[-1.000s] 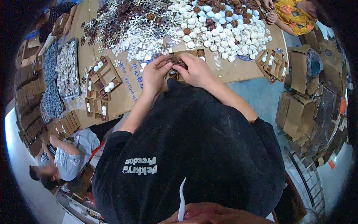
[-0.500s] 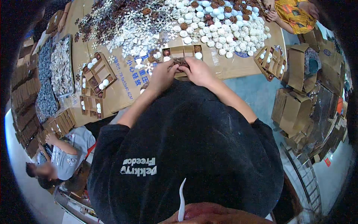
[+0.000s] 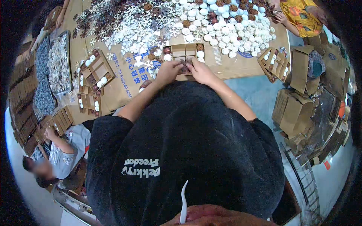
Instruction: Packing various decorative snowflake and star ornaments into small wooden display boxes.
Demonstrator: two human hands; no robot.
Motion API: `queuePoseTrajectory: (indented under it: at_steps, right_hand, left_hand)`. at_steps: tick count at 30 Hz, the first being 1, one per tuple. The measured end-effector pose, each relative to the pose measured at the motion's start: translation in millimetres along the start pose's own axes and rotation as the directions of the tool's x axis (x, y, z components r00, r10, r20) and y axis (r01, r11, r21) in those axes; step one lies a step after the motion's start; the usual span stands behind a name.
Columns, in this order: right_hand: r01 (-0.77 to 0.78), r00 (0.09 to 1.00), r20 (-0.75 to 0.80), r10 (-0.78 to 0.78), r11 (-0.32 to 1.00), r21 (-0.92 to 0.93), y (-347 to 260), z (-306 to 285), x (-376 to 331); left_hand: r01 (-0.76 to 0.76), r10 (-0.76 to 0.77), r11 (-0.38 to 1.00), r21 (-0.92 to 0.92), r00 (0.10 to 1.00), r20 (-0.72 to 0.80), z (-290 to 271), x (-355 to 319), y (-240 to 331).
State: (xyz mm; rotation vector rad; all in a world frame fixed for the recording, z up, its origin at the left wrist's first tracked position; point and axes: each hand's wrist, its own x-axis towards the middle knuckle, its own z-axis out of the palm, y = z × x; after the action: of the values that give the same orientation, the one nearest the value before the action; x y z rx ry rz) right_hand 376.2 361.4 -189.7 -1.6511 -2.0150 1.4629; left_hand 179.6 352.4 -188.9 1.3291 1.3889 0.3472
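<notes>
Both hands meet at the near side of a divided cardboard box [image 3: 183, 48], which has balls in its left and right end compartments and bare cells between. My left hand [image 3: 168, 73] pinches brown snowflakes [image 3: 185, 65] between thumb and fingers. From the other side, my right hand [image 3: 202, 72] grips the same brown snowflakes. How many they hold is hard to make out. The hands partly cover the box's near compartments. White snowflakes [image 3: 151, 64] and brown balls lie to the left of the box.
Beyond the box are heaps of snowflakes [image 3: 113, 17], white chips [image 3: 132, 39] and white balls [image 3: 226, 37]. Partly filled boxes stand left [image 3: 97, 69] and right [image 3: 274, 64]. Trays [image 3: 60, 62] line the far left. A co-worker [image 3: 68, 148] sits at lower left, another [image 3: 301, 17] at upper right.
My hands have drawn slightly toward me and apart, and more of the box shows. The brown snowflakes stay between my fingers, now more plainly seen.
</notes>
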Motion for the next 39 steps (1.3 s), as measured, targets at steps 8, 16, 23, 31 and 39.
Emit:
queuePoseTrajectory:
  at_steps: [8, 16, 23, 31, 39]
  right_hand:
    - [0.063, 0.973, -0.186, -0.136, 0.934, -0.352, 12.9, 9.0, 92.0]
    - [0.025, 0.996, 0.083, 0.024, 0.839, -0.543, 6.9, 30.0, 130.2]
    - [0.150, 0.974, 0.219, -0.055, 0.882, -0.446, 12.5, 27.8, 130.2]
    - [0.388, 0.920, 0.344, -0.189, 0.570, -0.725, 15.2, 33.7, 129.9]
    - [0.272, 0.941, 0.082, -0.328, 0.587, -0.762, -14.6, 58.5, 118.9]
  left_hand:
    - [0.013, 0.062, 0.976, 0.218, 0.940, -0.335, 0.4, 39.3, -52.1]
    - [0.174, -0.066, 0.934, 0.311, 0.942, -0.328, -12.0, 26.8, -100.9]
    - [0.329, -0.243, 0.911, 0.249, 0.915, -0.321, -3.0, 18.7, -114.5]
    - [0.294, -0.194, 0.917, 0.269, 0.920, -0.341, 2.4, 21.5, -109.6]
    - [0.389, -0.275, 0.861, 0.329, 0.899, -0.342, 3.0, 16.0, -98.7]
